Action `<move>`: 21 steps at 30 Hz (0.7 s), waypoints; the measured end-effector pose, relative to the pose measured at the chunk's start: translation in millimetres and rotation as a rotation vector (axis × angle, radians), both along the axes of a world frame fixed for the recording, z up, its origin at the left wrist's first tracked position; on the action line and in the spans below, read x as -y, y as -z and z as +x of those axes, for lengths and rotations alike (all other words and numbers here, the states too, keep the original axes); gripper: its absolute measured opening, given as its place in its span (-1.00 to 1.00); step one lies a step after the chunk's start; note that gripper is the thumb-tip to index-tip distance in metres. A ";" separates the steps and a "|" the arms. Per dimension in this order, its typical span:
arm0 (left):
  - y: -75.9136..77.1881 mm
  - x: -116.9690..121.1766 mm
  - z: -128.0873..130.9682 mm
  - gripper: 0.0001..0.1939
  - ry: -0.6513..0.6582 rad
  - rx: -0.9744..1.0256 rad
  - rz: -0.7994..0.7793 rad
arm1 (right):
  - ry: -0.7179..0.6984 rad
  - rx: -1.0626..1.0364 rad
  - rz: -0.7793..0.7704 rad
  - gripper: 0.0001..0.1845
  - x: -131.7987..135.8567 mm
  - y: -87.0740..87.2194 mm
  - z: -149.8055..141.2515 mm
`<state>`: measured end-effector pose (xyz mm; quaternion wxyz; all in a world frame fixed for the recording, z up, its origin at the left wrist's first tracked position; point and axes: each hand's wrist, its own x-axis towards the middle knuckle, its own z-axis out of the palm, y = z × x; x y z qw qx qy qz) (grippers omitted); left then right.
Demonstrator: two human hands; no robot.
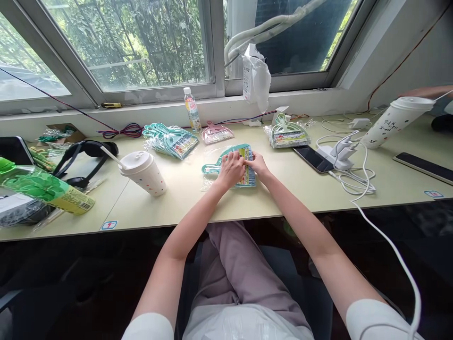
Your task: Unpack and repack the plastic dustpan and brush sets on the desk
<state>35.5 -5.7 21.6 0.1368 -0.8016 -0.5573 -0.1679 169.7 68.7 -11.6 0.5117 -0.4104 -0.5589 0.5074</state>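
A small turquoise dustpan-and-brush set (248, 178) in a clear plastic bag lies on the table in front of me. Its looped handle (209, 168) points left, and a printed colourful card shows on its right part. Across the middle of the set rests my left hand (231, 168), fingers bent over it and holding it. My right hand (258, 164) is closed on the set's upper right edge, its fingertips close to the left thumb. Part of the set is hidden under the left hand.
Bagged turquoise sets (171, 140), a pink set (216, 133) and green sets (288, 132) lie farther back. A lidded cup (143, 174) and green bottle (49, 186) are left. A phone (313, 158), charging cables (354, 177) and another cup (396, 123) stand right, near another person's arm (424, 91).
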 end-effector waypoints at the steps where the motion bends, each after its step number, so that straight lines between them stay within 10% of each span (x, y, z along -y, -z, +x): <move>1: -0.1 0.3 0.3 -0.64 0.002 0.013 0.013 | 0.003 0.006 0.001 -0.53 -0.4 0.3 -0.3; 21: 1.4 -5.1 -9.7 -0.49 0.061 -0.045 -0.002 | -0.081 -0.088 -0.180 -0.51 -0.6 -1.8 5.3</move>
